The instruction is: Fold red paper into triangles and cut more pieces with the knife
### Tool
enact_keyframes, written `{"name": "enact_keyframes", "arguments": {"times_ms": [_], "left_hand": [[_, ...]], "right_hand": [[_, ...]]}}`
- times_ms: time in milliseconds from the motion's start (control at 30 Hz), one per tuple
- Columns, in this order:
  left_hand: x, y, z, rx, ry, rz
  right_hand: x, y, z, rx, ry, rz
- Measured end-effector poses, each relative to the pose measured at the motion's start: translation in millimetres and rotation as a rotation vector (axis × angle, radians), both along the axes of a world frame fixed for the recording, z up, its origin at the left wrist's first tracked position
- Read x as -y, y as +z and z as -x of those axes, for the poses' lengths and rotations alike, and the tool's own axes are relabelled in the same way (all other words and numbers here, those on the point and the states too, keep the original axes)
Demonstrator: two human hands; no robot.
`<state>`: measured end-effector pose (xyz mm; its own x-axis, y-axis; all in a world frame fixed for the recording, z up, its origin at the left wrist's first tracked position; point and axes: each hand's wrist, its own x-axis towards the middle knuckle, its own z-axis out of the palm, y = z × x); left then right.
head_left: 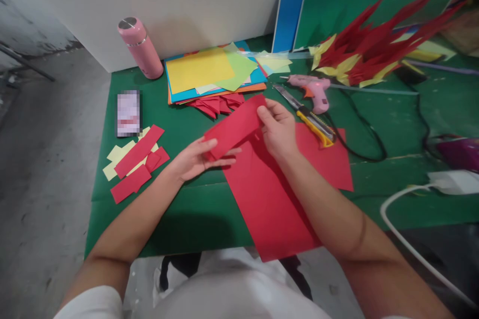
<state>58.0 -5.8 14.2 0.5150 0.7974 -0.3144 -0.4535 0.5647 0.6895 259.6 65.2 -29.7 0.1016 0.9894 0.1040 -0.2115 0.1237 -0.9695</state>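
Red in work; held one paper strip (235, 127) just above green table (175, 124), pinched its 2 o'clock end between thumb and fingers of right hand (280, 128), steadied its 8 o'clock end in left hand (194, 160) with thumb on top and other fingers spread loosely below; read clock from that strip, with 12 away from wearer; judged work partway; counted as probably done: loose red and pale-yellow strips (139, 152) at 8, folded-looking red pieces (212, 105) at 11, spiky red-and-yellow assembly (359, 55) far off at 2; counted as left: held strip, seemingly not yet shaped, plus big red sheet (269, 209) at 5; found glue gun (314, 86) at 2 and yellow cutter (305, 114) at 3, both lying unheld.

Could not tell one red sheet from two around right forearm (322, 204); could not see strip's underside, nor count heaped red pieces beside paper stack (202, 70) at 11; got nothing off phone-like item (128, 112) at 9, pixelated over; lost rest of purple item (458, 154) at 3, cut off at right edge.
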Motion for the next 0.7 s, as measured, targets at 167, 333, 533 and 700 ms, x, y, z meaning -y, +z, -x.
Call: {"name": "enact_keyframes", "arguments": {"times_ms": [167,333,533,700], "left_hand": [[-9,-12.4,-1,-0.206,0.348,-0.264],[-10,-33.7,-8,-0.362,0.561,-0.316],[-9,-34.6,-7,-0.556,0.737,-0.508],[-12,-35.8,0,-0.717,0.741,-0.662]], "right_hand": [[-3,-3.0,-3,0.103,-0.078,-0.079],[10,6.2,7,0.137,0.113,-0.032],[11,13.4,6,0.172,0.181,-0.043],[11,16.1,4,0.263,0.178,-0.163]]}}
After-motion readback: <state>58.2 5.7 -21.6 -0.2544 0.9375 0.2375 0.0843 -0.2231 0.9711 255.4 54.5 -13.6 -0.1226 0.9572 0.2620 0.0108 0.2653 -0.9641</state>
